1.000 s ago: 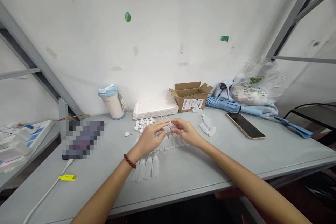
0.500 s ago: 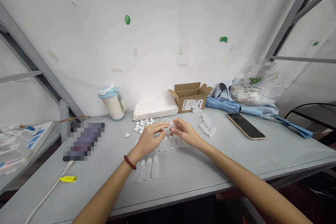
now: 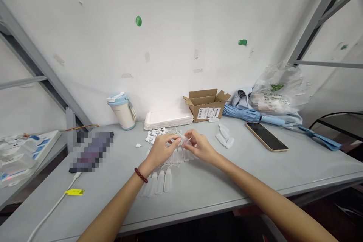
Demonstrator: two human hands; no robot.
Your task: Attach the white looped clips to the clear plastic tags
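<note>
A small translucent bottle (image 3: 186, 140) is held up between the two hands, above the tabletop (image 3: 227, 181) and over the back row of similar bottles (image 3: 183, 155). The right hand (image 3: 200, 146) pinches it between thumb and fingers. The left hand (image 3: 163, 148) has its thumb and fingertips drawn close together at the bottle's upper end; whether they grip the bottle or a small part at its tip, I cannot tell. The hands are near each other, with the bottle bridging the space between them.

Nearer the person, a front row of bottles (image 3: 160, 182) lies side by side, with thin pale strings at their tops, partly behind the left wrist, which wears a dark red bead bracelet (image 3: 141, 175). Beyond the left hand is a heap of white caps (image 3: 154, 135), with a single cap (image 3: 138, 145) just apart from it. Several loose bottles (image 3: 223, 131) lie to the right of the right hand.

Farther back stand a stack of white trays (image 3: 168, 118) and an open cardboard box (image 3: 207, 109). A blue-lidded cup (image 3: 122, 112) is left of the stack. On the right are a phone (image 3: 266, 136), a folded blue umbrella (image 3: 241, 113) and a clear plastic bag (image 3: 279, 90). On the left lies a pixelated dark object (image 3: 92, 152), with a white cable (image 3: 49, 213) carrying a yellow tag (image 3: 75, 192).
</note>
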